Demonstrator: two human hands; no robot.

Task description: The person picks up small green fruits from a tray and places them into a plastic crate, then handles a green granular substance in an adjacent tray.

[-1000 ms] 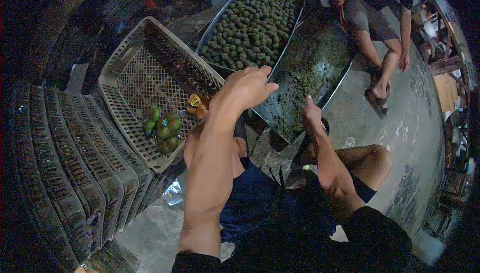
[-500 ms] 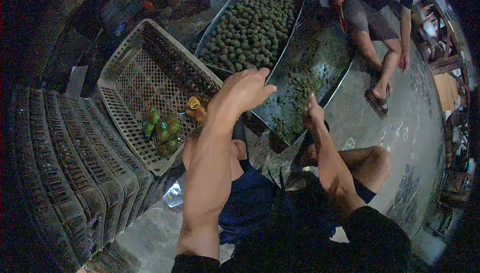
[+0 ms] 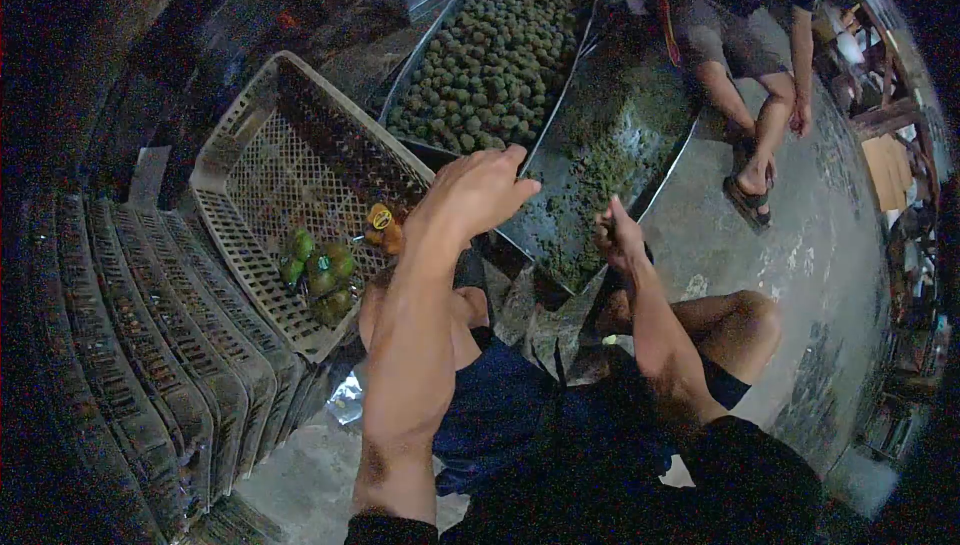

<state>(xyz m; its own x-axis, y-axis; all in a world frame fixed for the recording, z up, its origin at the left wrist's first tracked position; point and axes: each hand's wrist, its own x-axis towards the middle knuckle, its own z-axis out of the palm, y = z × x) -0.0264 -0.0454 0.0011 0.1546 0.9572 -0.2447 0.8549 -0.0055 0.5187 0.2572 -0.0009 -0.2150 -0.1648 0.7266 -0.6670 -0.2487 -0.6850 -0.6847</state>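
Observation:
My left hand point(image 3: 480, 190) hangs above the near corner between two metal trays, back of the hand up. Its thumb and forefinger are apart with nothing visible between them; the other fingers are hidden beneath. Lower right, my right hand point(image 3: 622, 233) is curled closed at the near edge of the scrap-strewn tray point(image 3: 650, 180), thumb uppermost. What it grips, if anything, is too dark to make out. Behind my left hand, a second tray is heaped with small round greenish balls point(image 3: 500, 55). Crumbly green-brown scraps point(image 3: 590, 180) cover the first tray's floor.
On the left a plastic crate point(image 3: 225, 210) holds several green fruits point(image 3: 325, 270) and an orange item with a yellow cap point(image 3: 380, 217). Stacked crates point(image 3: 150, 335) stand below it. A co-worker's sandalled foot point(image 3: 755, 180) rests on the concrete floor point(image 3: 800, 245), right of the trays.
My left hand has shifted slightly left and down in view. My right hand has dropped a little and turned, its fingers curled. The co-worker's raised hand has moved left, blurred.

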